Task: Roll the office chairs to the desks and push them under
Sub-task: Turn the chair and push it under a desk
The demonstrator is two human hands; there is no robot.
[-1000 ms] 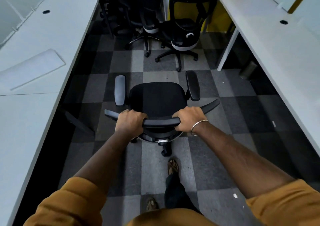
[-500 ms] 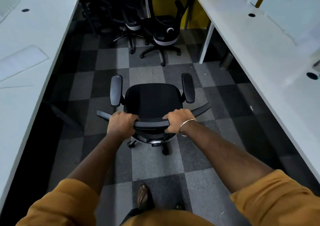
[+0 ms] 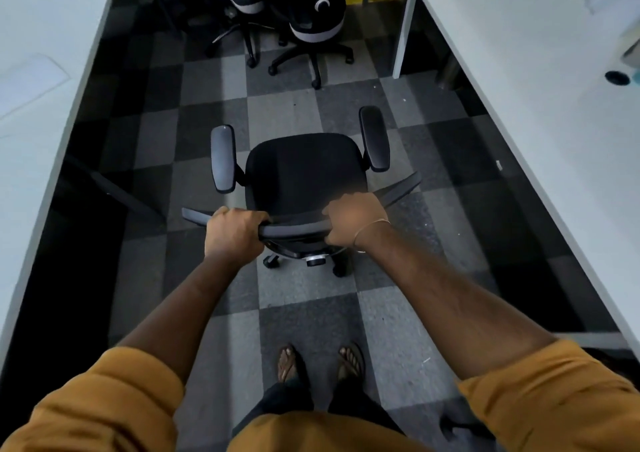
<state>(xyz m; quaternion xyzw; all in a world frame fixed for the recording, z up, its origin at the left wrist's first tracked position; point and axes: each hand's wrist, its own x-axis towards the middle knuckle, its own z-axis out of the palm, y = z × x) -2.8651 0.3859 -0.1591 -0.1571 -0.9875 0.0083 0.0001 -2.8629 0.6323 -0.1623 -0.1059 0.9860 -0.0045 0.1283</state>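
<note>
Office chair (image 3: 304, 174), black, armrests: mid-aisle on checkered carpet floor (image 3: 301, 306), between left worktop (image 3: 38, 81) and right worktop (image 3: 540, 81), not yet under either. Left hand (image 3: 232, 232) and right hand (image 3: 353, 221): each grip clamped on backrest top rail (image 3: 294, 229), spaced for steering. Two spare chairs (image 3: 304, 15) at aisle's far end.

office chair (image 3: 304, 171) between left desk (image 3: 45, 81) and right desk (image 3: 540, 81), two chairs (image 3: 311, 19) beyond

Dim, bluish cast, wide-angle edge distortion

Checkered grey carpet floor (image 3: 304, 112) carries a black office chair (image 3: 304, 171) mid-aisle. Beyond that chair, two more chairs (image 3: 311, 29) stand on it. White desks (image 3: 519, 81) flank it.
</note>
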